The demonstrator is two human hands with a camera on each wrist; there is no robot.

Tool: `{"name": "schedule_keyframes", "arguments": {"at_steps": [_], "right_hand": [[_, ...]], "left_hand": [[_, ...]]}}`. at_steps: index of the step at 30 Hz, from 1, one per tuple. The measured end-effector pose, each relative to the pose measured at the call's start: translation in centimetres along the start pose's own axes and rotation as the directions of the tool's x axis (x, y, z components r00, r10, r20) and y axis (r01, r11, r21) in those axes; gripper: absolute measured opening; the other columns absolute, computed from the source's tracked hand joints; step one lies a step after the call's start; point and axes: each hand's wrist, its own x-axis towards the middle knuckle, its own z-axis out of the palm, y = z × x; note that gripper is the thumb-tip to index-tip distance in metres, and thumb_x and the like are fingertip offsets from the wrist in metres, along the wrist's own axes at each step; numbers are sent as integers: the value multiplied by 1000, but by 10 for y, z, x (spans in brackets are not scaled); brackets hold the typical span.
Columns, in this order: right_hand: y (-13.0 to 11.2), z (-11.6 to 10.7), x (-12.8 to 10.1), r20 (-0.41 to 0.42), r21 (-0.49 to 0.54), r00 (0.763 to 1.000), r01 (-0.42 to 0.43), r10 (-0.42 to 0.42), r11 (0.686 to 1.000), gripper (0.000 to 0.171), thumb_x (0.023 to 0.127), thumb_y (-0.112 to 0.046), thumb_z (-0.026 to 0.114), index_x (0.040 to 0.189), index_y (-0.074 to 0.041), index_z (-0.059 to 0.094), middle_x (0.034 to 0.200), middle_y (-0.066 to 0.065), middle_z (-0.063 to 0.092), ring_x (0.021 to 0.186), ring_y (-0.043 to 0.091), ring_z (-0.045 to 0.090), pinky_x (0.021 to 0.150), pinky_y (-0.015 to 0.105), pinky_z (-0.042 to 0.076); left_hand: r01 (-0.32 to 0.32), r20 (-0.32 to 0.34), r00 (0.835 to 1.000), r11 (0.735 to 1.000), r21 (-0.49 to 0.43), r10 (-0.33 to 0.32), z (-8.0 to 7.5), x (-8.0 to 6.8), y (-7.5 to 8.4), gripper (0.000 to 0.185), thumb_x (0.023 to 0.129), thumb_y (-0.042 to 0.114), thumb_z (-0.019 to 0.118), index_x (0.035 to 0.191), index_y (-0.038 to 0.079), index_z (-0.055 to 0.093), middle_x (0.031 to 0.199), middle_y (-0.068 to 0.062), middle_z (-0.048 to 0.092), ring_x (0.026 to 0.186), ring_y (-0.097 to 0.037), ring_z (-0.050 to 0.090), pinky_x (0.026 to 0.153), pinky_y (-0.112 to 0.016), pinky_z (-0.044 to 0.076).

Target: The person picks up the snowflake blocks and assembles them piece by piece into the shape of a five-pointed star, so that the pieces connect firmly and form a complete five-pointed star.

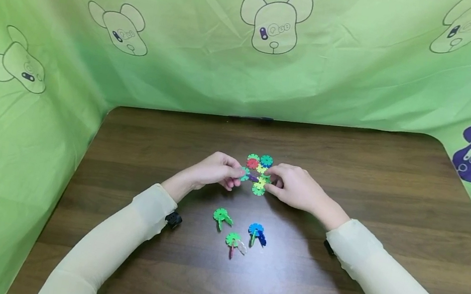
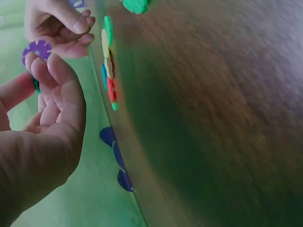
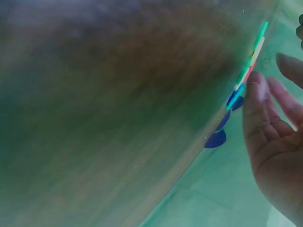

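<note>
My left hand (image 1: pixel 217 170) pinches a green notched disc (image 1: pixel 245 173) between thumb and fingers. A purple notched disc (image 2: pixel 39 48) is joined to it and juts toward the other hand. My right hand (image 1: pixel 298 188) hovers beside a flat cluster of joined discs, its fingers (image 3: pixel 256 90) loosely bent with a gap between thumb and forefinger. That cluster has a red disc (image 1: pixel 252 164), a blue-teal disc (image 1: pixel 266 161), yellow ones and a green disc (image 1: pixel 258 191). It lies on the table, seen edge-on in both wrist views, below the held pair.
Nearer the body on the wooden table (image 1: pixel 143 275) stand three small disc assemblies: a green one (image 1: pixel 221 214), a blue one (image 1: pixel 256 229) and a green one (image 1: pixel 233 239) with pink and clear pieces. A green printed cloth (image 1: pixel 192 69) borders the table's back and sides.
</note>
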Motion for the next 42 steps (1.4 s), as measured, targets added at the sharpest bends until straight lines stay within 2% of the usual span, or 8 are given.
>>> {"name": "schedule_keyframes", "arguments": {"at_steps": [10,13,17,21,26,33,37,42], "right_hand": [[-4,5,12,97,-71,995,-27,34,997,32,85,-33,72,112,-16,69,92,2,58,69,12,50,59,31,45],[-3,5,12,111,-48,992,-51,56,998,31,84,-33,73,108,-15,68,90,0,56,73,13,50,64,31,45],[-1,4,8,106,40,993,-62,57,997,23,85,-25,73,104,-15,64,88,-4,59,74,10,55,68,31,48],[0,0,2,59,131,997,-54,46,990,16,88,-16,69,103,-12,64,83,-6,64,74,7,59,68,30,51],[-3,-6,-5,-41,188,998,-29,37,982,12,88,-20,69,98,-14,69,85,-7,66,76,6,61,69,29,52],[-12,-11,-12,-167,236,986,48,-8,971,7,88,-19,71,94,-17,69,86,-10,65,76,4,61,69,25,53],[-17,-13,-14,-210,271,977,93,-35,958,8,86,-15,72,93,-17,68,85,-9,66,75,4,61,69,22,53],[-20,-14,-15,-241,273,969,127,-60,953,10,85,-14,74,91,-17,67,84,-10,66,75,2,62,69,21,53]], "left_hand": [[1,51,999,1000,14,-2,-1,-2,-4,32,95,20,60,99,-12,61,76,-8,63,62,-14,56,66,-32,55],[1,51,999,1000,9,-2,1,-1,-3,27,94,20,60,94,-7,63,76,-8,63,62,-14,56,66,-33,55],[6,55,998,1000,9,-6,2,0,-1,21,94,20,61,88,0,64,76,-8,63,62,-14,56,67,-34,56],[6,68,998,1000,21,-7,3,1,0,25,94,20,61,92,-5,62,75,-7,62,62,-15,55,69,-36,55],[-13,93,996,999,31,10,4,2,0,35,94,20,61,100,-14,59,74,-6,61,62,-14,55,70,-38,55],[-49,108,993,998,34,45,8,3,0,29,94,19,61,92,-11,60,74,-8,61,63,-15,56,68,-37,56],[-57,123,991,998,37,52,10,1,3,34,94,18,60,99,-16,57,74,-7,60,63,-15,55,69,-37,56],[-55,130,990,998,35,50,12,2,4,34,94,18,61,100,-15,57,73,-7,60,64,-15,55,70,-36,56]]}}
